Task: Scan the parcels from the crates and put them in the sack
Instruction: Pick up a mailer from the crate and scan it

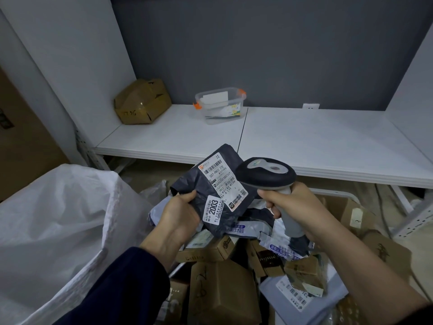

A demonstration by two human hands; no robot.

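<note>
My left hand (180, 212) gripping one dark parcel (201, 184), right hand (295, 207) clasping one scanner (264, 174), shelf edge (140, 152) just behind, open sack (58, 219) left.

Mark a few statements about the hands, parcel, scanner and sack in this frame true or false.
The left hand grips a dark parcel. True.
The right hand holds nothing. False: it grips the scanner.
The white sack is on the person's left. True.
The clear container sits on the floor. False: it stands on the shelf, apart from the cardboard box.
</note>
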